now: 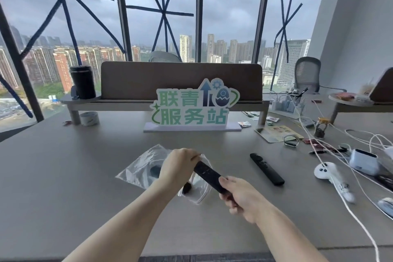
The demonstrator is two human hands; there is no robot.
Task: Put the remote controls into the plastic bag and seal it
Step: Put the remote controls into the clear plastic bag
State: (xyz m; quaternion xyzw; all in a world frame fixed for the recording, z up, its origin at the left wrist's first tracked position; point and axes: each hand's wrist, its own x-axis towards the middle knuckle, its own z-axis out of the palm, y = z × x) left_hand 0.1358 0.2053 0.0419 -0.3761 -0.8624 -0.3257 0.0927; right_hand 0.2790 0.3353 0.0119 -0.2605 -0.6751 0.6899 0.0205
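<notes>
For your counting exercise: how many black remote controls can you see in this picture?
2. One black remote is held in the right hand, tip at the plastic bag mouth; the other remote lies on the table to its right. Dark shapes inside the bag are unclear.

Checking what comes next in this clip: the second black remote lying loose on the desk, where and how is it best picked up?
Probably at its near end, from above. The second remote lies flat on the desk, a slim bar running diagonally, far end toward the sign. Its long sides are clear, so fingers can pinch across the narrow width. The right hand is nearest but holds the first remote, while the left hand holds the bag.
</notes>
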